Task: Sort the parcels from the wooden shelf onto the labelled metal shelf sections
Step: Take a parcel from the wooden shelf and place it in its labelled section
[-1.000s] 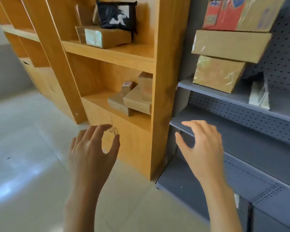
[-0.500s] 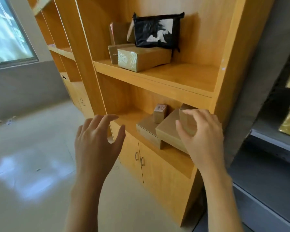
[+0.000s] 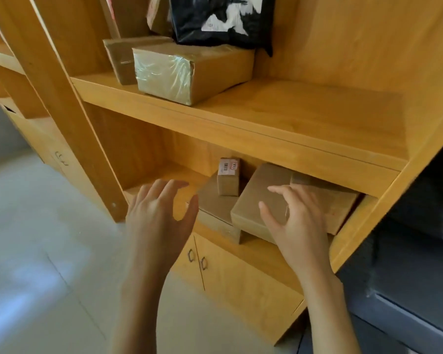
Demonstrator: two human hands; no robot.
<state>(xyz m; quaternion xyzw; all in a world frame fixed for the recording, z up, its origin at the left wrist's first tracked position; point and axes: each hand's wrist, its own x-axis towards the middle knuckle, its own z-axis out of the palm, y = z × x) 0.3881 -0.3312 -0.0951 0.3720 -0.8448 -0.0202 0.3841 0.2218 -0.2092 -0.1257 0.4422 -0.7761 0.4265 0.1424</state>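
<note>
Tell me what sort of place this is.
Probably a parcel sorting or storage room: taped cardboard parcels and a black mailer bag sit on a wooden shelf unit, with a grey metal shelf beside it.

**A:** what's on the lower level of the wooden shelf (image 3: 287, 118)?

**B:** three brown boxes. Flat box (image 3: 260, 200) leans on a lower one (image 3: 216, 208), small labelled box (image 3: 228, 178) sits at 11 o'clock from it. Right hand (image 3: 296, 223) hovers fingers spread over the flat box, left hand (image 3: 159, 213) open at 9 o'clock. Can't tell if they're touching.
</note>
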